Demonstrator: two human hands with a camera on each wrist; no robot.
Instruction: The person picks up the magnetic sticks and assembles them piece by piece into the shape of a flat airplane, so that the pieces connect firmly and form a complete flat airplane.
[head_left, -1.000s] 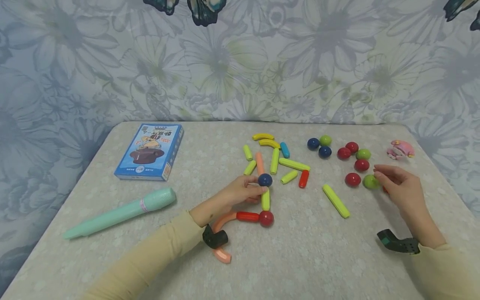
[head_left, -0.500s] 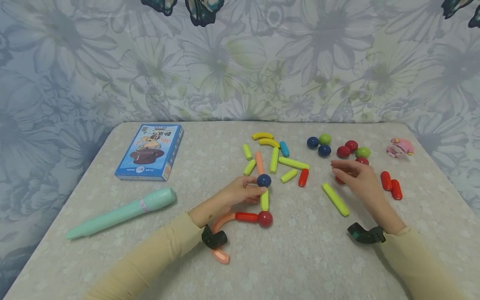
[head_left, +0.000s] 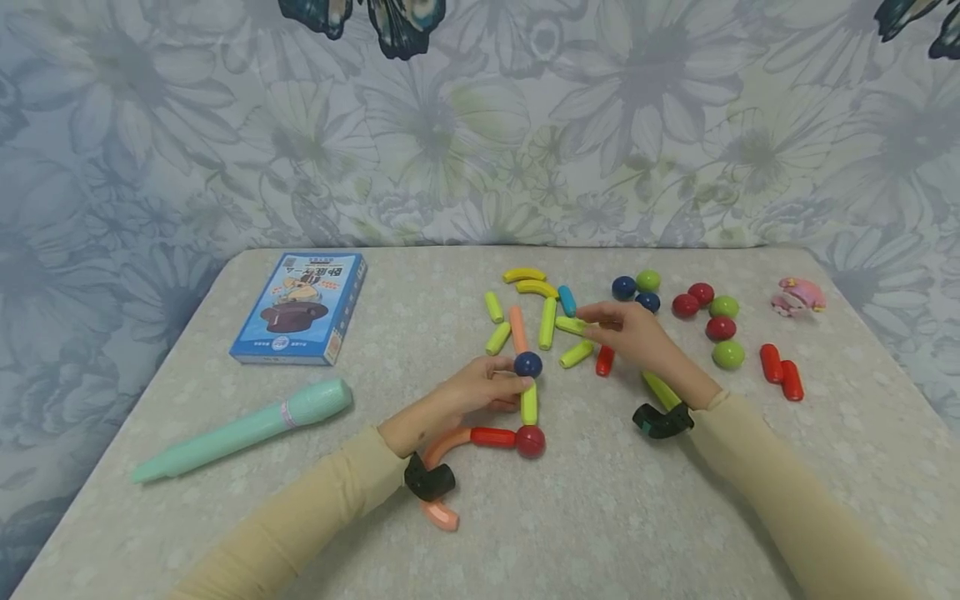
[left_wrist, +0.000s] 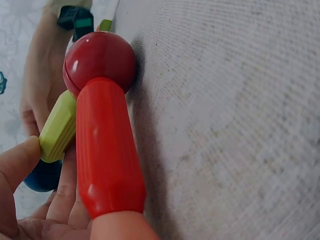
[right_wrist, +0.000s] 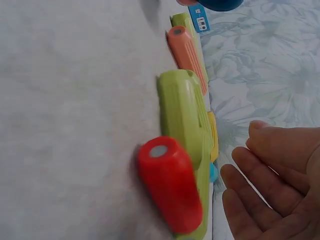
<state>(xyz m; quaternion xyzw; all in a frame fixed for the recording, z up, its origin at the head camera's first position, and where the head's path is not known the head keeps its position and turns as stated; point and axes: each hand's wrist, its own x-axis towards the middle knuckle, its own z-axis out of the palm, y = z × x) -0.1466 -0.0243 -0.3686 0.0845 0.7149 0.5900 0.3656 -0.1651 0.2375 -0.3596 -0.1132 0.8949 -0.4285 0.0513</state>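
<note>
In the head view, my left hand (head_left: pixel 480 387) pinches a short yellow-green magnetic rod (head_left: pixel 529 406) between thumb and fingers, just below a blue ball (head_left: pixel 528 364). That rod runs down to a red ball (head_left: pixel 530 442), which joins a red rod (head_left: pixel 492 437) and a curved peach piece (head_left: pixel 441 515), partly hidden by my wrist. The left wrist view shows the thumb against the yellow-green rod (left_wrist: pixel 59 127). My right hand (head_left: pixel 630 333) hovers with relaxed fingers and holds nothing. Its fingertips overlap a long yellow-green rod (head_left: pixel 570 325), beside a red rod (right_wrist: pixel 170 185).
Several loose rods, a peach rod (head_left: pixel 518 329) and yellow curved pieces (head_left: pixel 525 274) lie beyond my hands. Red balls (head_left: pixel 721 328), green and blue balls sit right, near two red rods and a pink toy (head_left: pixel 799 297). A blue box (head_left: pixel 298 308) and a mint-green pen-shaped object (head_left: pixel 247 433) lie left.
My right hand has moved left from beside the green ball at the right to the rods in the middle, uncovering two red rods. The left hand keeps its hold in place.
</note>
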